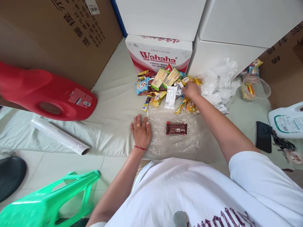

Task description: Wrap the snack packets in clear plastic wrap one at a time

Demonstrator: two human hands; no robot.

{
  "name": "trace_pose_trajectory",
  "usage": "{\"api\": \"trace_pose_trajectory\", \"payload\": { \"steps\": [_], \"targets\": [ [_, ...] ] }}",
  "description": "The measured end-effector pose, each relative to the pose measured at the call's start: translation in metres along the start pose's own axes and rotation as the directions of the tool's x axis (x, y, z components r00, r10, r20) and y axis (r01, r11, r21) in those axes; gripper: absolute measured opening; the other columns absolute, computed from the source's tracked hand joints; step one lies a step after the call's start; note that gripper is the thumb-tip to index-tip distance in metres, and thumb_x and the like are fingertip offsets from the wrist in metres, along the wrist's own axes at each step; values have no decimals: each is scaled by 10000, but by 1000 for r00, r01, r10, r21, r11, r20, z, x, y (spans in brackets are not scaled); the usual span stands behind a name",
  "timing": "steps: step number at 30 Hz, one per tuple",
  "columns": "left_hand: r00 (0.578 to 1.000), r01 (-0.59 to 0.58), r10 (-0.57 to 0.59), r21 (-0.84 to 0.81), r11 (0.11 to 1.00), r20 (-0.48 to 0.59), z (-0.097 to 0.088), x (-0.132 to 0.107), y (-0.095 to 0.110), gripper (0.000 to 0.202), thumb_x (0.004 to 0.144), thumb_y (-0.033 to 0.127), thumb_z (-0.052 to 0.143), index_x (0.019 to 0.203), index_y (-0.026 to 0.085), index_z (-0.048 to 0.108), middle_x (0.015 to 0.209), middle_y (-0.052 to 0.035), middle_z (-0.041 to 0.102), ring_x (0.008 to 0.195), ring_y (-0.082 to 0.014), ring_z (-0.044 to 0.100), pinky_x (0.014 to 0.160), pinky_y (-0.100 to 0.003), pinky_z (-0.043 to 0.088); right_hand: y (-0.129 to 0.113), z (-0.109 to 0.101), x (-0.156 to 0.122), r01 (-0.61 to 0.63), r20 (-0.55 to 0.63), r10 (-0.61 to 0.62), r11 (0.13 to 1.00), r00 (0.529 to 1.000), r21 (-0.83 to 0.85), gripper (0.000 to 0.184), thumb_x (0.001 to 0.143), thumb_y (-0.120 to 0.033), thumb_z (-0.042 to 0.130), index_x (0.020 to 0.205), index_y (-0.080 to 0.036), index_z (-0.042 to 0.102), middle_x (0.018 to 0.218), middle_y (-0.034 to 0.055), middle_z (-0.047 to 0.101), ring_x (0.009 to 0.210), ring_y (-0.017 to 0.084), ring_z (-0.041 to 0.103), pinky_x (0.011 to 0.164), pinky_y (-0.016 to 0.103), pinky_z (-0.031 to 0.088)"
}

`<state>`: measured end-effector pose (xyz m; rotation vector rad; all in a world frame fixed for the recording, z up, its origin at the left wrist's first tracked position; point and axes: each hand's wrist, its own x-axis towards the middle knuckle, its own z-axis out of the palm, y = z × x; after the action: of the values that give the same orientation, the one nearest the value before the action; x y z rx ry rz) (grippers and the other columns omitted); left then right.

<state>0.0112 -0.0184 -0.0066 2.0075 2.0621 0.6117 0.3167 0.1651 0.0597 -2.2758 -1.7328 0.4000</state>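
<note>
My left hand (141, 132) lies flat with fingers together on the left edge of a clear plastic sheet (161, 143) spread on the floor cloth. A dark brown snack bar (176, 128) rests in the middle of that sheet. My right hand (191, 90) reaches into a pile of small snack packets (163, 85), fingers curled over a silvery packet; whether it grips the packet is unclear. A white sachet (170, 97) lies just left of that hand.
A Wahaha water carton (158, 53) stands behind the pile, with white boxes (227, 28) above. A red jug (47, 91) and film roll (60, 136) lie left; a green stool (54, 198) is near left. Crumpled bags (220, 80), a clear tub (254, 88), black phone (264, 136) and white jug (287, 121) sit right.
</note>
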Motion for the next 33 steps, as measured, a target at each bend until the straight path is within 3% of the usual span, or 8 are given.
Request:
{"api": "trace_pose_trajectory", "payload": {
  "steps": [6, 14, 19, 22, 24, 27, 30, 33],
  "targets": [
    [976, -75, 23, -234, 969, -216, 3, 0, -13, 475, 1055, 379, 366, 1316, 143, 684, 1560, -205, 515, 1564, -313, 327, 1266, -557, 292, -13, 0, 16, -65, 73, 59, 994, 996, 85, 156, 843, -292, 726, 859, -143, 679, 908, 102, 699, 870, 229, 627, 862, 366, 511],
    [972, -38, -14, -217, 975, -232, 2, -1, -11, 428, 1015, 352, 458, 1292, 137, 703, 1547, -228, 508, 1575, -344, 294, 1257, -577, 293, 63, -72, -85, 112, -415, 23, 948, 910, 297, 277, 819, -420, 682, 704, -216, 533, 681, -7, 539, 663, 166, 500, 641, 301, 418],
    [967, -126, 105, -74, 989, -232, -4, -9, -6, 345, 984, 306, 517, 1234, 242, 746, 1510, -121, 605, 1574, -341, 315, 1286, -639, 120, 143, -69, -184, -216, -2, 296, 702, 955, 678, 440, 689, -602, 768, 794, -209, 603, 578, -66, 447, 478, 94, 314, 457, 241, 233],
    [968, -230, 224, -45, 972, -115, -4, -9, -3, 342, 994, 285, 492, 1213, 278, 754, 1365, -73, 722, 1535, -320, 397, 1287, -657, 28, 165, -56, -214, -339, 72, 348, 812, 935, 475, 436, 711, -595, 753, 849, -190, 666, 692, 16, 598, 537, 138, 466, 500, 271, 379],
    [962, -272, 272, -36, 962, -5, -2, -6, 0, 390, 1024, 310, 444, 1310, 280, 708, 1383, -72, 715, 1515, -320, 428, 1274, -686, 2, 160, -50, -221, -296, -97, 324, 929, 941, 224, 395, 797, -528, 700, 969, -173, 716, 935, 119, 686, 730, 222, 619, 668, 351, 513],
    [954, -277, 276, -4, 961, 117, 1, -1, 4, 478, 1062, 364, 359, 1465, 252, 592, 1537, -107, 587, 1514, -327, 428, 1255, -717, 54, 121, -43, -222, -31, -252, 43, 998, 967, 51, 380, 949, -446, 565, 1188, -186, 706, 1212, 170, 662, 1008, 294, 673, 897, 437, 543],
    [948, -282, 274, 31, 959, 162, 2, 0, 6, 520, 1072, 378, 315, 1520, 226, 533, 1602, -124, 505, 1530, -305, 408, 1263, -682, 118, 64, -33, -223, 364, 10, -365, 929, 931, 68, 394, 1011, -443, 544, 1333, -241, 649, 1334, 127, 650, 1186, 286, 641, 966, 418, 546],
    [950, -278, 267, 47, 960, 163, 1, 0, 7, 525, 1073, 382, 307, 1517, 224, 537, 1605, -118, 503, 1532, -297, 408, 1269, -661, 140, 17, -20, -226, 535, 303, -495, 843, 814, -62, 512, 956, -377, 673, 1434, -218, 582, 1427, 146, 606, 1249, 319, 597, 920, 416, 560]
  ]
}}
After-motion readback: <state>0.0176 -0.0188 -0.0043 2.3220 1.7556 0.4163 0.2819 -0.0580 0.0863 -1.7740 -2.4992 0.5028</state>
